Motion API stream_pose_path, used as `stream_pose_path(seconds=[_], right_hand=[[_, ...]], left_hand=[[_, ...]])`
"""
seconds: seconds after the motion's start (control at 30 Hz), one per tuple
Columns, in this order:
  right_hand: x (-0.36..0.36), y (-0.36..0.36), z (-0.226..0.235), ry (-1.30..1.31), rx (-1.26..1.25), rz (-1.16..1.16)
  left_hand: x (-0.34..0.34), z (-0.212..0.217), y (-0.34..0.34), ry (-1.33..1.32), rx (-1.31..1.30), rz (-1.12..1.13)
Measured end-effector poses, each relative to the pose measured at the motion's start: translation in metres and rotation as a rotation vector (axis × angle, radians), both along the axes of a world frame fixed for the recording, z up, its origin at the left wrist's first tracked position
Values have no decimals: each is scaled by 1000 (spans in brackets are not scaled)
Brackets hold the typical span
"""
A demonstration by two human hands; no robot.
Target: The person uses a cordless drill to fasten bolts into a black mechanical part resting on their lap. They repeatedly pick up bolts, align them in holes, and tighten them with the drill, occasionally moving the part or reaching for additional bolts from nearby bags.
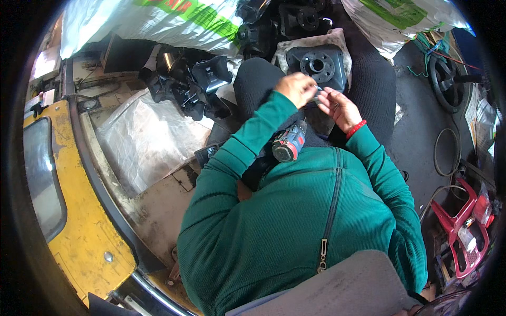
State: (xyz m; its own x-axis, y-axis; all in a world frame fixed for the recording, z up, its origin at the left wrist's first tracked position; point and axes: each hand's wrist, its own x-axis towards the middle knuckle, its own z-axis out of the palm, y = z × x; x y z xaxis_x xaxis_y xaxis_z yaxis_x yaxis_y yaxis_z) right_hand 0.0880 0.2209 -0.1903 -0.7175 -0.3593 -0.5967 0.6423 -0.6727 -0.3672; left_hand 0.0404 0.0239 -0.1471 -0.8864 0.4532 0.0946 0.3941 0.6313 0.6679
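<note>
My left hand (296,89), slightly blurred, is closed with its fingertips pinched together above my lap. My right hand (343,111), with a red bead bracelet at the wrist, is turned palm up, its fingers curled and fingertips meeting the left ones. Between the fingertips shows a small pale, bluish thing (318,89), too small to name. Just beyond the hands, a black square housing with a round, holed flange (317,66) rests on a pale cloth (337,38) between my knees. A cordless drill (289,144) lies in my lap, its chuck pointing away from me.
Several black molded parts (197,81) are heaped at the left beside a clear plastic sheet (150,139). Large white-and-green sacks (153,26) stand ahead. A yellow panel (87,210) borders the left; a black handwheel (447,81) and a red plastic frame (457,226) are at the right.
</note>
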Motion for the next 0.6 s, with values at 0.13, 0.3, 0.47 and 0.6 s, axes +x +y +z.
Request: stream_pose_path(seconds=[0.13, 0.3, 0.47, 0.6], right_hand=[[-11, -1, -12, -14, 140, -46], [-15, 1, -24, 30, 113, -19], [-18, 5, -17, 17, -22, -81], [-13, 8, -15, 5, -113, -149]], left_hand=[[-27, 7, -12, 71, -215, 104], [-37, -5, -1, 215, -368, 3], [-36, -14, 12, 256, -558, -98], [-38, -9, 18, 131, -679, -12]])
